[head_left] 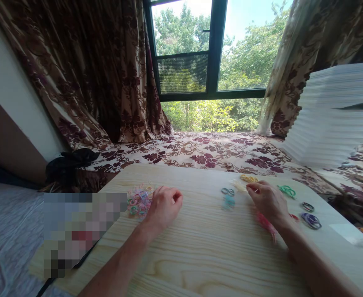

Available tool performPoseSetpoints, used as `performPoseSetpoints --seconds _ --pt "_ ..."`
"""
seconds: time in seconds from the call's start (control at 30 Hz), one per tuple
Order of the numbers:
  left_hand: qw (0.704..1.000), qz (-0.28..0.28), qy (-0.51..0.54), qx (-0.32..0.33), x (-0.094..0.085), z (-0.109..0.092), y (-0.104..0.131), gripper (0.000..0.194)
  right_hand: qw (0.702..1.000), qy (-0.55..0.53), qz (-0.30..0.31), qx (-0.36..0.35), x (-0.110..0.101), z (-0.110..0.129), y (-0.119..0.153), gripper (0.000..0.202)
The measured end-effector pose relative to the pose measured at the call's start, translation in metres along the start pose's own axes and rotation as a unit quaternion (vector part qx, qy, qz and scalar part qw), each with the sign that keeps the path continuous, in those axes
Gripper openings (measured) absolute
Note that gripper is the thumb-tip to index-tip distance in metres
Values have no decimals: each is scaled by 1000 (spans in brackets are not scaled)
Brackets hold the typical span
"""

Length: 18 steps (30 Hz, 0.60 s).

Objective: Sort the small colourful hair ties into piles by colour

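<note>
Left hand [165, 205]: over the left half of the table, fingers curled in with the tips drawn close to the thumb; cannot tell whether a band sits between them.
Mixed pile [138, 201]: small ring-shaped elastic bands in pink, green, purple, orange and clear tones, jumbled together just beside the left hand, which partly covers the near edge.
Right hand [268, 203]: at the far right part of the table, thumb and forefinger brought together at the cream bands; the fingertips are too small to show whether anything is pinched.
Cream bands [239, 186]: a pale little heap, just left of the right hand's fingertips.
Yellow bands [248, 178]: just beyond the fingertips, next to the cream ones.
Teal bands [227, 191]: two rings side by side, left of the cream heap.
Light blue bands [229, 201]: a cluster just nearer than the teal pair.
Pink bands [265, 222]: a bunch below the right hand, partly hidden by it.
Green bands [287, 191]: right of the right hand.
Dark bands [308, 206]: nearer and further right than the green.
Purple bands [311, 221]: just nearer than the dark ones.
Table [194, 255]: pale wood grain, rounded corners.
Beyond: floral cloth [200, 150], patterned curtains [132, 74] and a dark-framed window [217, 49] with trees outside.
</note>
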<state>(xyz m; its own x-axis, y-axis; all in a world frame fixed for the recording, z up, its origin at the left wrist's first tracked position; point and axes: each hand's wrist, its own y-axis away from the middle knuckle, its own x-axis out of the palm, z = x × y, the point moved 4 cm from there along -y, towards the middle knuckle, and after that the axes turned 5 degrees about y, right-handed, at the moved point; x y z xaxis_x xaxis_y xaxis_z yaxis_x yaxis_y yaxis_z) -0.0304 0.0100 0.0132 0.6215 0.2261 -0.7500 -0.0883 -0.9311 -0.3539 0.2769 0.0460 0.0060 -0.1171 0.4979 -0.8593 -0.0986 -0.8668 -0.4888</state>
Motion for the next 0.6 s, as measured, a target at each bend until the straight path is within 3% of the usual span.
performPoseSetpoints --seconds 0.17,0.3,0.4,0.6 --pt "1000 1 -14 -10 -4 3 -2 15 1000 -2 14 -19 -6 -2 0 31" --pt "999 -28 -33 -30 -16 15 -6 15 999 -35 9 -26 -17 5 4 34" --pt "996 -49 -47 -57 -24 27 -10 15 991 -112 23 -71 -21 29 14 33" --pt "994 -32 -67 -77 -30 36 -11 15 947 -227 110 -198 -16 93 49 30"
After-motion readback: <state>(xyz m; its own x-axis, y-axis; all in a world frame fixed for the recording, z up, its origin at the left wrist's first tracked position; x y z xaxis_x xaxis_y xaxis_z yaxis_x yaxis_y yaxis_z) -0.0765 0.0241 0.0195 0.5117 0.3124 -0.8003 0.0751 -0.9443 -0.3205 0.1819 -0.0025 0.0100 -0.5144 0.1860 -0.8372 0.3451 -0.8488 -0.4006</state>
